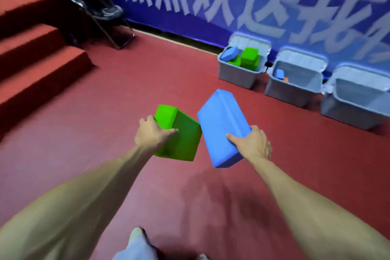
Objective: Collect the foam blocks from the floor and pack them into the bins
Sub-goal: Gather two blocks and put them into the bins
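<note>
Left grip [152, 135] clutches one green block [182, 133], right grip [253, 145] one blue block [219, 124], facing three open bins [291, 91].

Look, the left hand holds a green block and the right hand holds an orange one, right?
The right hand holds a blue foam block, not orange; the left hand does hold the green foam block. The head view shows it.

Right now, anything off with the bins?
Nothing spilled or damaged. The left bin is heaped, though: its green stack pokes above the rim, while the middle bin holds little and the right bin shows none. The green block in the left hand and blue block in the right hand look intact.
</note>
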